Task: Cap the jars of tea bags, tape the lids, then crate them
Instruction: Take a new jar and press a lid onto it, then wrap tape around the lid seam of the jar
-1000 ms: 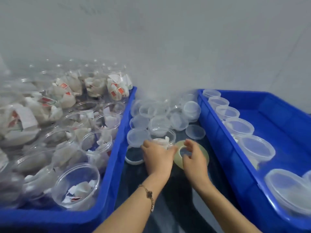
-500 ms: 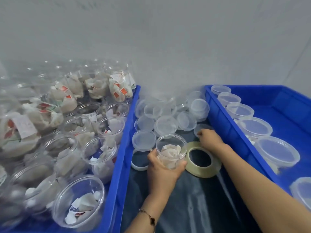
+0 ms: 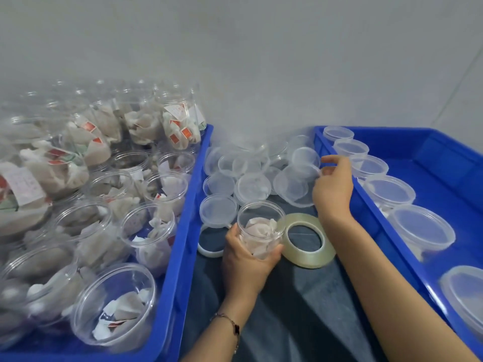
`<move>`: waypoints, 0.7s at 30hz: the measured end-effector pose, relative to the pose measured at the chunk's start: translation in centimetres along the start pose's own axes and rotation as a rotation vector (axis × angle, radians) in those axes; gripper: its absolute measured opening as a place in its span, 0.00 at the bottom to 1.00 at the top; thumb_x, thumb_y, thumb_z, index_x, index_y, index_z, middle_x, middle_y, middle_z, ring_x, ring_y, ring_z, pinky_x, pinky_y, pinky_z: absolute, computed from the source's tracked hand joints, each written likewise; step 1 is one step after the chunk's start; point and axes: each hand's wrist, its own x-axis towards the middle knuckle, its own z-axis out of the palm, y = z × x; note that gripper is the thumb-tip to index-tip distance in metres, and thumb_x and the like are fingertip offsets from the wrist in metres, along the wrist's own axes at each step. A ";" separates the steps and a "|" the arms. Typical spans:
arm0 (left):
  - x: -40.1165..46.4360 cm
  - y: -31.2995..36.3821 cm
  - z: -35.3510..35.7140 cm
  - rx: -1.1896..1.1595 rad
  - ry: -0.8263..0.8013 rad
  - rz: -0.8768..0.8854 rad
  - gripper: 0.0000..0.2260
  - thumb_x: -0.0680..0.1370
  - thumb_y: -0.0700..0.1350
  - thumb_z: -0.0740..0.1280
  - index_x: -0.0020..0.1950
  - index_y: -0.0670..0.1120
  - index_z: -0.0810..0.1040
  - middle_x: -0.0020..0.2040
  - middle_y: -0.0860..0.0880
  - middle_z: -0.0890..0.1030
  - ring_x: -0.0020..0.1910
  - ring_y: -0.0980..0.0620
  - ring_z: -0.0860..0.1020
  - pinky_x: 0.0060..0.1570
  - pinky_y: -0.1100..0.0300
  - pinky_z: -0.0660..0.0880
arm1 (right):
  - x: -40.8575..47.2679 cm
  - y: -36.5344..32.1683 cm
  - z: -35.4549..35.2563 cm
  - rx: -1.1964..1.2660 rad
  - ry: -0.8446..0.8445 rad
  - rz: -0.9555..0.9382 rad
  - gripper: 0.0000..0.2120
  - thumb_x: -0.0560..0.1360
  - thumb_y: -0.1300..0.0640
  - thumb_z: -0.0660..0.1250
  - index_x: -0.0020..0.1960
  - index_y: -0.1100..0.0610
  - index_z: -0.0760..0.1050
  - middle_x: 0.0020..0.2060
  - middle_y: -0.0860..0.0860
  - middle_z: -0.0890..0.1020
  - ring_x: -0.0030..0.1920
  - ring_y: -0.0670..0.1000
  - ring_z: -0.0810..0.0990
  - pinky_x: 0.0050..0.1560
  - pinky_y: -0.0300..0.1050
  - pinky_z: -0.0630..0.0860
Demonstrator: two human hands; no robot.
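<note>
Head camera is looking down at my two hands working between two blue crates. My left hand (image 3: 248, 259) is wrapping its fingers and thumb around an uncapped clear jar (image 3: 261, 231) with tea bags inside, and the jar is standing upright on the dark cloth (image 3: 287, 309) in the gap between the crates. My right hand (image 3: 333, 186) is reaching into the pile of loose clear lids (image 3: 251, 188) at the back of that gap, with thumb and forefinger pinching the rim of one lid (image 3: 300, 185) that is tilting up against its neighbours. A roll of clear tape (image 3: 305, 240) is lying flat just beside the jar on its right, touching or nearly touching it; I cannot tell which. A bracelet (image 3: 230, 325) is sitting on my left wrist. The left crate (image 3: 183, 257) is holding many open jars of tea bags, some stacked toward the back. The right crate (image 3: 392, 244) is holding a row of capped jars along its near wall.
</note>
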 end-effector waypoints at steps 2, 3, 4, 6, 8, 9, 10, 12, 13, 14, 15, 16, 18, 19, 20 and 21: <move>-0.1 0.1 0.0 -0.015 0.006 0.005 0.43 0.60 0.60 0.78 0.67 0.44 0.65 0.60 0.50 0.77 0.57 0.51 0.77 0.53 0.56 0.75 | -0.5 -1.5 0.2 0.160 -0.123 0.208 0.10 0.78 0.66 0.55 0.53 0.53 0.68 0.39 0.49 0.74 0.37 0.47 0.71 0.34 0.38 0.66; -0.1 0.2 0.0 -0.023 0.004 0.007 0.43 0.60 0.61 0.78 0.67 0.44 0.65 0.60 0.49 0.77 0.57 0.50 0.77 0.54 0.56 0.75 | -0.8 -2.1 0.4 0.158 -0.218 0.262 0.06 0.80 0.61 0.55 0.51 0.54 0.69 0.37 0.50 0.73 0.35 0.47 0.70 0.33 0.39 0.65; -0.1 0.2 -0.1 -0.027 0.000 0.010 0.44 0.60 0.62 0.77 0.68 0.43 0.64 0.61 0.48 0.76 0.58 0.50 0.77 0.55 0.55 0.75 | -1.3 -2.4 0.6 0.096 -0.329 0.275 0.06 0.81 0.56 0.55 0.49 0.55 0.69 0.35 0.51 0.72 0.34 0.48 0.68 0.33 0.41 0.64; -0.2 0.4 -0.3 -0.032 -0.009 0.008 0.46 0.59 0.65 0.74 0.68 0.43 0.64 0.62 0.47 0.76 0.58 0.49 0.77 0.55 0.55 0.75 | -2.5 -2.0 1.2 -0.107 -0.559 0.257 0.13 0.79 0.45 0.59 0.51 0.56 0.70 0.39 0.52 0.74 0.38 0.49 0.72 0.37 0.42 0.66; -0.2 0.6 -0.4 -0.047 -0.004 0.000 0.48 0.57 0.69 0.71 0.68 0.43 0.64 0.61 0.47 0.77 0.58 0.48 0.77 0.54 0.54 0.75 | -3.5 -1.2 1.6 -0.217 -0.702 0.247 0.19 0.75 0.45 0.66 0.60 0.54 0.69 0.51 0.51 0.77 0.49 0.49 0.77 0.45 0.43 0.72; -0.2 0.6 -0.4 -0.050 -0.001 -0.002 0.49 0.56 0.71 0.70 0.68 0.42 0.64 0.61 0.46 0.77 0.58 0.48 0.77 0.54 0.54 0.75 | -3.9 -1.0 1.7 -0.223 -0.734 0.206 0.20 0.74 0.47 0.67 0.63 0.52 0.69 0.54 0.51 0.77 0.52 0.48 0.77 0.49 0.43 0.73; -0.2 0.7 -0.4 -0.043 0.001 -0.003 0.50 0.56 0.72 0.68 0.68 0.42 0.64 0.61 0.46 0.77 0.58 0.48 0.77 0.54 0.55 0.75 | -4.2 -0.9 1.8 -0.228 -0.743 0.116 0.18 0.75 0.50 0.67 0.64 0.50 0.71 0.56 0.51 0.77 0.53 0.47 0.77 0.52 0.43 0.74; -0.1 0.7 -0.2 -0.015 -0.009 -0.010 0.50 0.56 0.71 0.68 0.68 0.42 0.64 0.61 0.45 0.77 0.58 0.47 0.77 0.54 0.55 0.75 | -4.9 -1.3 1.7 -0.253 -0.728 -0.138 0.13 0.77 0.55 0.65 0.62 0.48 0.75 0.58 0.48 0.78 0.56 0.45 0.76 0.57 0.36 0.70; -0.1 0.6 -0.2 -0.006 -0.018 -0.013 0.49 0.56 0.70 0.69 0.68 0.42 0.64 0.62 0.45 0.77 0.58 0.47 0.77 0.53 0.56 0.75 | -5.3 -1.5 1.6 -0.279 -0.744 -0.258 0.12 0.78 0.55 0.64 0.61 0.48 0.77 0.58 0.47 0.78 0.59 0.45 0.75 0.58 0.30 0.66; 0.0 0.6 -0.2 -0.001 -0.031 -0.017 0.49 0.57 0.69 0.70 0.68 0.42 0.64 0.62 0.45 0.77 0.59 0.47 0.77 0.53 0.57 0.74 | -5.8 -1.7 1.5 -0.357 -0.791 -0.375 0.13 0.78 0.52 0.64 0.61 0.48 0.77 0.60 0.45 0.77 0.62 0.44 0.73 0.58 0.26 0.62; 0.1 0.5 -0.3 -0.002 -0.047 -0.022 0.48 0.57 0.68 0.70 0.68 0.43 0.64 0.62 0.46 0.76 0.59 0.48 0.76 0.53 0.57 0.74 | -6.1 -1.7 1.4 -0.484 -0.848 -0.487 0.16 0.77 0.47 0.63 0.64 0.46 0.75 0.64 0.44 0.75 0.65 0.44 0.69 0.61 0.26 0.59; 0.2 0.5 -0.3 -0.002 -0.066 -0.024 0.47 0.57 0.67 0.70 0.68 0.43 0.64 0.63 0.47 0.75 0.60 0.49 0.76 0.54 0.57 0.74 | -6.4 -1.6 1.3 -0.627 -0.898 -0.575 0.22 0.75 0.40 0.63 0.67 0.43 0.71 0.68 0.43 0.71 0.68 0.44 0.65 0.65 0.31 0.58; 0.3 0.5 -0.4 0.003 -0.091 -0.022 0.47 0.56 0.66 0.69 0.69 0.43 0.65 0.64 0.47 0.74 0.62 0.49 0.75 0.57 0.54 0.74 | -6.7 -1.4 1.2 -0.809 -0.926 -0.662 0.29 0.71 0.33 0.61 0.71 0.38 0.63 0.71 0.42 0.64 0.70 0.45 0.59 0.67 0.41 0.59; 0.3 0.6 -0.4 0.005 -0.098 -0.022 0.47 0.56 0.65 0.69 0.70 0.43 0.64 0.64 0.47 0.74 0.63 0.48 0.74 0.58 0.53 0.73 | -6.8 -1.5 1.2 -0.828 -0.913 -0.674 0.29 0.71 0.32 0.61 0.71 0.36 0.62 0.71 0.41 0.64 0.70 0.46 0.59 0.66 0.43 0.61; 0.3 0.6 -0.4 0.009 -0.100 -0.025 0.47 0.57 0.64 0.70 0.69 0.42 0.64 0.64 0.46 0.74 0.63 0.48 0.74 0.58 0.54 0.73 | -6.9 -1.5 1.3 -0.827 -0.886 -0.684 0.28 0.72 0.33 0.60 0.70 0.35 0.62 0.70 0.41 0.64 0.69 0.46 0.60 0.65 0.43 0.63; 0.3 0.6 -0.4 0.020 -0.104 -0.029 0.46 0.57 0.62 0.71 0.69 0.41 0.64 0.63 0.46 0.75 0.62 0.48 0.75 0.57 0.55 0.73 | -7.2 -1.5 1.3 -0.832 -0.857 -0.688 0.27 0.72 0.33 0.60 0.70 0.35 0.63 0.69 0.41 0.65 0.68 0.46 0.61 0.63 0.43 0.65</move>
